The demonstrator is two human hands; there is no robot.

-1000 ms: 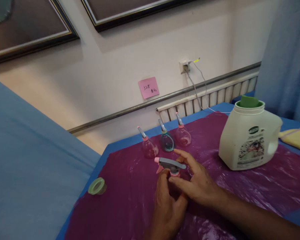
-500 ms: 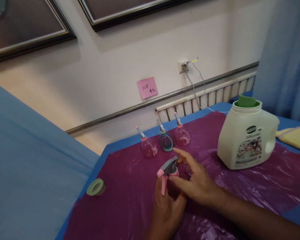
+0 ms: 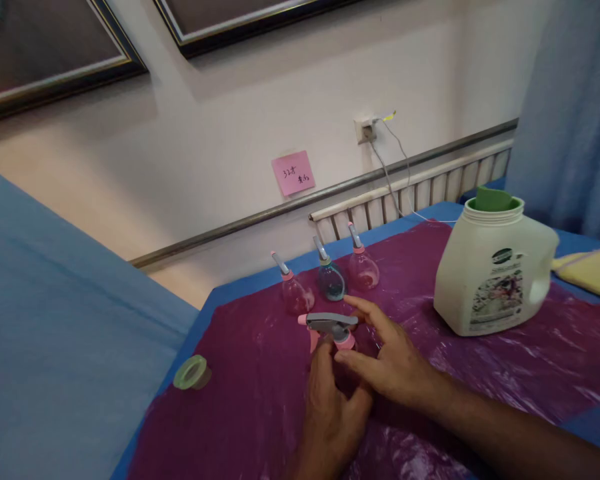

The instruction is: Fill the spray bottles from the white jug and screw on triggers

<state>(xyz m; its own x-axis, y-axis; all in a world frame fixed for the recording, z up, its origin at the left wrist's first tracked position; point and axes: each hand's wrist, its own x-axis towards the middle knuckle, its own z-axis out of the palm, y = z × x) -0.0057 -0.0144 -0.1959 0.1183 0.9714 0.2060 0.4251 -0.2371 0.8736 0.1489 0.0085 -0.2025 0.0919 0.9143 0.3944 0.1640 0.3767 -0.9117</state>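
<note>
A small pink spray bottle with a grey trigger head (image 3: 329, 324) stands on the purple plastic sheet (image 3: 480, 380) in front of me. My left hand (image 3: 330, 417) is wrapped round the bottle's body, which hides most of it. My right hand (image 3: 390, 363) pinches the pink collar under the trigger head with thumb and fingers. The nozzle points left and lies level.
Three small spray bottles stand in a row behind: pink (image 3: 294, 293), teal (image 3: 331, 280), pink (image 3: 363, 268). A white detergent jug (image 3: 495, 267) with a green insert stands at right. A green ring (image 3: 193, 372) lies at left, a yellow cloth (image 3: 590, 273) at far right.
The trigger head has turned: level and pointing left a second ago, tilted down and toward me half a second ago, level and pointing left again now. Both hands stayed on the bottle.
</note>
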